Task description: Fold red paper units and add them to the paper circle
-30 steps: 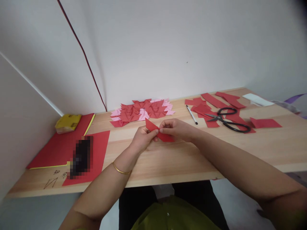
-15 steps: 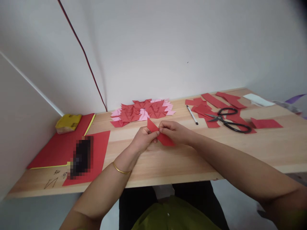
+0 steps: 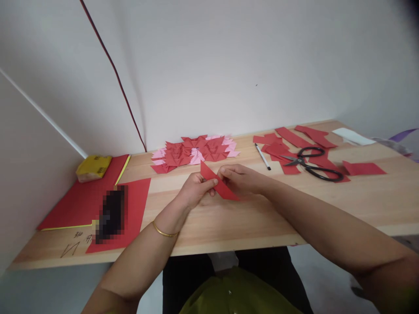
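A folded piece of red paper (image 3: 223, 188), slanted with a pointed top end, is held up above the wooden table. My left hand (image 3: 195, 189) pinches its left part, thumb across the front and fingers behind. At the paper's upper right edge, my right hand (image 3: 238, 178) is closed, its fingertips partly hidden by the sheet. Beyond both hands lie several folded red pieces (image 3: 175, 155) and a few folded pink pieces (image 3: 197, 155), grouped against the wall.
To the right are a white pen (image 3: 262, 156), black-handled scissors (image 3: 306, 162) on red paper scraps (image 3: 293, 137), and a white sheet (image 3: 353, 136). At left, a yellow packet (image 3: 94, 168) rests on red sheets (image 3: 70, 205), near a blurred dark object (image 3: 113, 213). The table's front edge (image 3: 229, 250) is close to my body.
My right thumb has shifted off the paper's front to its upper edge, and more of the red face shows. My left hand keeps its hold.
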`<state>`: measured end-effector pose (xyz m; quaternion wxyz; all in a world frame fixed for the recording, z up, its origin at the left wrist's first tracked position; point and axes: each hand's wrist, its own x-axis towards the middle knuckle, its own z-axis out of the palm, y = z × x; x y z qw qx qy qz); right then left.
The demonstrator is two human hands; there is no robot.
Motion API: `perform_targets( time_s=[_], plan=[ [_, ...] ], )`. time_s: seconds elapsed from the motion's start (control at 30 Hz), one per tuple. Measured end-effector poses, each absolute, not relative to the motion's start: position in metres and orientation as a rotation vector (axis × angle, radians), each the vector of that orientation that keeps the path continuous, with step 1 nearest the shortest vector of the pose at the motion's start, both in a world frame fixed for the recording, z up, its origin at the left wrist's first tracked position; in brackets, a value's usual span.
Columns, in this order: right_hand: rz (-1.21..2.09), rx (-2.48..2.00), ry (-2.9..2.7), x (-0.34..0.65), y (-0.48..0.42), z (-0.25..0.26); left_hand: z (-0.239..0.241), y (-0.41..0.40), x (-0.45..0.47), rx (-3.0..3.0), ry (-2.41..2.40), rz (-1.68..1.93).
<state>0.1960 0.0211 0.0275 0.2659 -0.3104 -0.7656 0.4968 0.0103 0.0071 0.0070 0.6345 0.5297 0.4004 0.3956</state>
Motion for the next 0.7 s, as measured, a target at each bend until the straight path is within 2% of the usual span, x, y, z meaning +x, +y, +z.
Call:
perform_targets(
  time_s=[0.33, 0.57, 0.7],
  plan=[
    [1.329, -0.955, -1.969, 0.1991, 0.0253, 0.0272, 0.0103, 0.0055, 0.0119, 1.061, 0.797, 0.931],
    [1.446, -0.947, -1.915, 0.1968, 0.026, 0.0211, 0.0078, 0.0065, 0.0163, 1.022, 0.858, 0.958],
    [1.383, -0.947, -1.962, 0.1942, 0.0231, 0.0243, 0.0029, 0.0081, 0.0156, 1.095, 0.916, 0.971]
  ],
)
